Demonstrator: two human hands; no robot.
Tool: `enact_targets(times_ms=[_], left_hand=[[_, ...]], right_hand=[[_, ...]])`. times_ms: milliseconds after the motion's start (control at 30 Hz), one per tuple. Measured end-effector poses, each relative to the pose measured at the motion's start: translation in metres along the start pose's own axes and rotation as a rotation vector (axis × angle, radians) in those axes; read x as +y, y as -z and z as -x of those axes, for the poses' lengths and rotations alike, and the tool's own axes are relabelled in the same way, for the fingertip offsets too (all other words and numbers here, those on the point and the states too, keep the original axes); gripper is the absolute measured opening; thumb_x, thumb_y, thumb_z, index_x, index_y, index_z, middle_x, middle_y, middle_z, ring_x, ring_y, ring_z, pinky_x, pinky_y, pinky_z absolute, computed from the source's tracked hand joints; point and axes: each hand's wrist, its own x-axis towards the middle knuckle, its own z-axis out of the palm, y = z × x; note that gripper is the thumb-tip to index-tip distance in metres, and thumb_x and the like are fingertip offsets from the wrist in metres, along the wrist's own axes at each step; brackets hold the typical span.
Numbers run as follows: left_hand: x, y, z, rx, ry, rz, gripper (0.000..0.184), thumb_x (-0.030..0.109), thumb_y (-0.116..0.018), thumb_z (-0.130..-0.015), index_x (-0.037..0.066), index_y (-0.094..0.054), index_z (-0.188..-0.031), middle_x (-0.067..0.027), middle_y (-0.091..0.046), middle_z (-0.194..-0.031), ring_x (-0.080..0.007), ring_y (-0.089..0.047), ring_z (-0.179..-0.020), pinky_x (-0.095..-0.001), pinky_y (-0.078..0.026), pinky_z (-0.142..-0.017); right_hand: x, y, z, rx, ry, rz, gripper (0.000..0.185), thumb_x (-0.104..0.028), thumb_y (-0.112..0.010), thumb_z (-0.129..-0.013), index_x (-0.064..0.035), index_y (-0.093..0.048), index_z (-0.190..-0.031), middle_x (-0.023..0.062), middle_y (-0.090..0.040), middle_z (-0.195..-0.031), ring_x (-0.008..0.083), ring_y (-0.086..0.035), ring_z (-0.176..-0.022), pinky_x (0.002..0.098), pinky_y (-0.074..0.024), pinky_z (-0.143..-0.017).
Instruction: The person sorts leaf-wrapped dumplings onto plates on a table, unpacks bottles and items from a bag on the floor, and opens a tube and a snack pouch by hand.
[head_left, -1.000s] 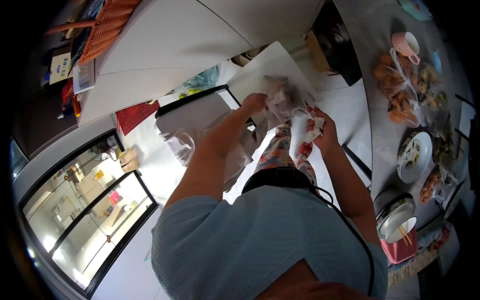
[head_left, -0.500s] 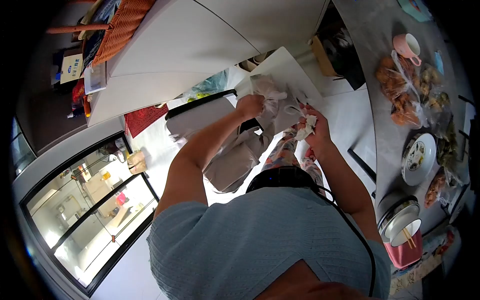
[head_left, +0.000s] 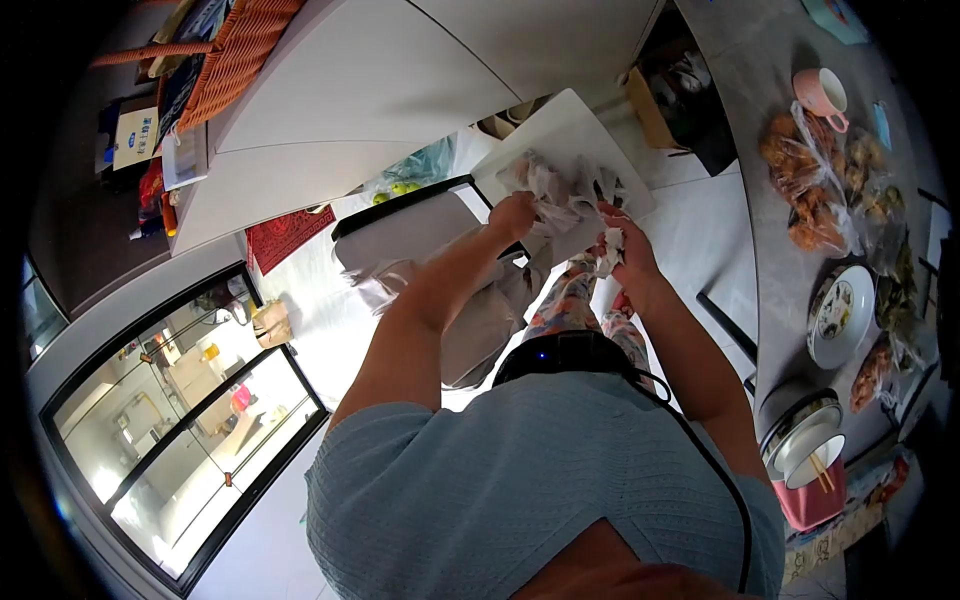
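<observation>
Clear plastic bag (head_left: 546,187) in front of the white panel (head_left: 572,118), contents blurred; left hand (head_left: 513,217) closed on its edge, fingertips hidden; right hand (head_left: 634,252) clutches crumpled tissue (head_left: 609,252), whose visible part looks narrower than before

In the upper middle, the plastic bag (head_left: 547,187) is too blurry to see what's inside — at upper left, the top edge cuts off the basket (head_left: 235,68), and words on the box (head_left: 135,135) are too tiny
</observation>
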Motion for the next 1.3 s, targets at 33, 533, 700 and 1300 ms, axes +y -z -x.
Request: enact_targets(times_ms=[33,533,700,1300], left_hand=[[0.018,0.016,0.006,-0.091,0.141,0.049,0.023,0.02,-0.055,-0.084,0.005,-0.058,-0.101,-0.0165,-0.062,-0.1,-0.0364,-0.061,-0.094,-0.0452,-0.048,-0.083],[0.126,0.023,-0.059,0.504,0.071,0.472,0.073,0.017,-0.076,-0.069,0.006,-0.04,-0.132,-0.0187,-0.038,-0.139,-0.0416,-0.036,-0.126,-0.0453,-0.033,-0.104],[0.098,0.021,-0.116,0.673,0.002,0.338,0.056,0.023,-0.073,-0.077,0.009,-0.051,-0.126,-0.0198,-0.05,-0.13,-0.0357,-0.05,-0.117,-0.0422,-0.041,-0.098],[0.121,0.014,-0.069,0.012,-0.272,0.463,0.021,0.021,-0.059,-0.083,0.005,-0.063,-0.095,-0.0111,-0.062,-0.11,-0.028,-0.062,-0.096,-0.0355,-0.048,-0.08]], right_hand=[[0.002,0.006,-0.004,-0.002,0.0,0.001,0.032,-0.013,-0.061,-0.081,-0.007,-0.059,-0.113,0.0077,-0.056,-0.082,0.0202,-0.055,-0.059,0.0321,-0.0459,-0.053],[0.006,0.048,-0.022,0.313,0.489,0.742,0.063,-0.005,-0.057,-0.082,-0.005,-0.033,-0.14,0.0129,-0.058,-0.116,0.0196,-0.062,-0.084,0.0348,-0.0515,-0.07],[-0.003,0.076,-0.019,0.56,0.492,1.102,0.086,-0.007,-0.064,-0.077,0.0003,-0.011,-0.145,0.0211,-0.055,-0.121,0.0272,-0.058,-0.102,0.0369,-0.0492,-0.084],[-0.044,0.116,-0.148,0.064,0.384,0.937,0.028,-0.015,-0.059,-0.086,-0.0044,-0.056,-0.113,0.0105,-0.06,-0.096,0.0237,-0.06,-0.087,0.037,-0.0502,-0.077]])
